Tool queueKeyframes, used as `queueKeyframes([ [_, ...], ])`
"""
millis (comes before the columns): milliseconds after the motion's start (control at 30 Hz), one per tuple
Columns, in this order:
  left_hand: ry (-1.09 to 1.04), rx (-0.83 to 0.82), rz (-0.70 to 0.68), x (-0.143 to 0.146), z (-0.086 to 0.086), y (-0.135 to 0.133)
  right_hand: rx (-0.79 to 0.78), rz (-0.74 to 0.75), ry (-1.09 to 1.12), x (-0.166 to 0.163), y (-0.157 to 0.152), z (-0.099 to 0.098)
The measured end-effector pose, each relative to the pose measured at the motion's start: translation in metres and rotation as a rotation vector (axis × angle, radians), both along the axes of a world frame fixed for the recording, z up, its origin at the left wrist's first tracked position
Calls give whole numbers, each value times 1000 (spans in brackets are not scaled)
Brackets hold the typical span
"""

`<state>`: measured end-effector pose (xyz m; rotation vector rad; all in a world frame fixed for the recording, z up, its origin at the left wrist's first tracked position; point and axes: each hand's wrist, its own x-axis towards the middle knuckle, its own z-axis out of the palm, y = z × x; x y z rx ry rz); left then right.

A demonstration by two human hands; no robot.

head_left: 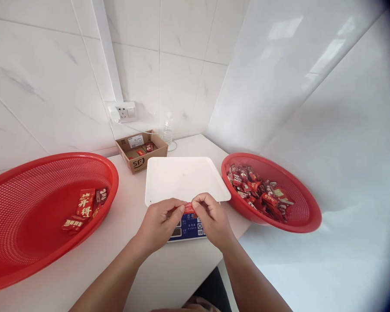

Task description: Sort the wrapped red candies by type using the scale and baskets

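Note:
My left hand (160,223) and my right hand (211,219) meet over the front of a scale (188,227), both pinched on one small red wrapped packet (189,208) held between them. Behind the hands the scale's white weighing tray (185,177) lies bare. A red mesh basket (299,219) to the right is heaped with several red wrapped candies (260,193). A larger red mesh basket (26,216) to the left holds a few red packets (84,206).
An open cardboard box (141,151) with a few packets stands at the back by the tiled wall. A clear water bottle (167,128) is beside it, and a wall socket (125,112) with a plugged cable above. The white table's edge (221,264) runs under my right forearm.

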<state>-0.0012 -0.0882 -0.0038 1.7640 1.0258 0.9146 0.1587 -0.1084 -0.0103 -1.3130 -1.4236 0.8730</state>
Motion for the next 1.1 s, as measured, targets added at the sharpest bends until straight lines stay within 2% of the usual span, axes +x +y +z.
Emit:
queueKeyframes([
  [200,106,82,14,4,-3,-2,24,-46,-12,-1,1,-3],
  [300,75,-18,-1,5,-2,-2,3,-25,26,0,2,-2],
  [467,-99,-253,-61,2,0,2,-30,-12,64,-1,2,-1],
  [800,-366,-467,-26,1,2,7,86,13,16,-1,-1,1],
  [933,-407,-463,-44,1,0,7,126,15,8,-1,-2,1],
  [1100,-333,-339,-38,0,-1,5,139,-7,31,0,-2,1],
])
